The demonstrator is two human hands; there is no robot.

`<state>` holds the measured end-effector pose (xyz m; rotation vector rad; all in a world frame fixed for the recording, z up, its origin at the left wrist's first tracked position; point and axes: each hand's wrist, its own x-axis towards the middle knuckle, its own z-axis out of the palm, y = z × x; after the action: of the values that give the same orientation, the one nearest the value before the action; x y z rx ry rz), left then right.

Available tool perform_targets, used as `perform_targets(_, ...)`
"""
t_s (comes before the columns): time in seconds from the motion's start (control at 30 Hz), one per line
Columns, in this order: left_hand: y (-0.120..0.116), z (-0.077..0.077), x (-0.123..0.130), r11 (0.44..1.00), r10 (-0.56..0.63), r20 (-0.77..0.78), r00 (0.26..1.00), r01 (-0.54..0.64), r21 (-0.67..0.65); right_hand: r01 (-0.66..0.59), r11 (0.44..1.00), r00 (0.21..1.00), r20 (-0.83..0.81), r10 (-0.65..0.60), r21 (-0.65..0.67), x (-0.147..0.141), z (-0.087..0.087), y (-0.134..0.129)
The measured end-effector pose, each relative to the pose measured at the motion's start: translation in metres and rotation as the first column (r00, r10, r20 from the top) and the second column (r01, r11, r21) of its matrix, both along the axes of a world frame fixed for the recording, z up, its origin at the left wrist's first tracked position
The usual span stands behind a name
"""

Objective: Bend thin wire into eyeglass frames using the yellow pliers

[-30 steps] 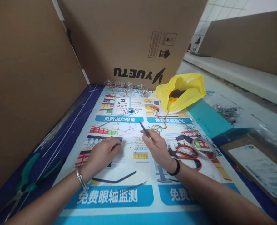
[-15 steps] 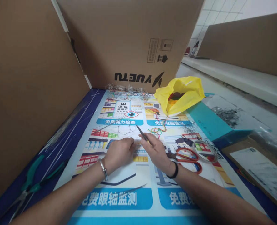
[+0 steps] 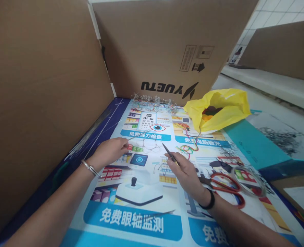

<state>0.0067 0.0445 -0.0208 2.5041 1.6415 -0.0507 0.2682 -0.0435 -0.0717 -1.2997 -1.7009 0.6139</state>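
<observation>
My left hand [image 3: 112, 151], wearing a silver bangle, is closed in a pinch over thin straight wires [image 3: 140, 134] lying on the printed poster; its fingertips are partly hidden. My right hand [image 3: 185, 173], with a black band at the wrist, grips slim dark pointed tweezers [image 3: 170, 153], tip toward the far left. Close by its fingertips, a thin bent wire piece [image 3: 162, 168] shows above the poster. Curved loose wires [image 3: 152, 145] lie between the hands. Beside my right wrist rest red-handled scissors [image 3: 226, 183].
Cardboard panels [image 3: 162, 44] wall the far and left sides. A yellow bag [image 3: 218, 109] trails coloured cords [image 3: 187, 149]. Tangled wire pieces [image 3: 154, 103] line the back. At right are a clear ring-shaped coil [image 3: 248, 181] and a teal box [image 3: 257, 147] near dark wire bits [image 3: 280, 139].
My left hand has moved away from my right hand, left and forward to the straight wires. The right hand still holds the tweezers. The whole view has shifted.
</observation>
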Motion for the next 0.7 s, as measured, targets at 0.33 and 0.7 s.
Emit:
perform_targets(0.33, -0.003, -0.024, 0.008, 0.993, -0.058, -0.197, 0.979, 0.077, 0.088, 0.001, 1.000, 0.999, 0.033, -0.001, -0.001, -0.001, -0.002, 0.000)
perform_targets(0.7, -0.008, -0.015, 0.014, 0.997, -0.057, -0.158, 0.986, 0.065, 0.045, -0.034, 0.998, 0.997, 0.077, 0.030, 0.048, -0.003, 0.000, 0.000)
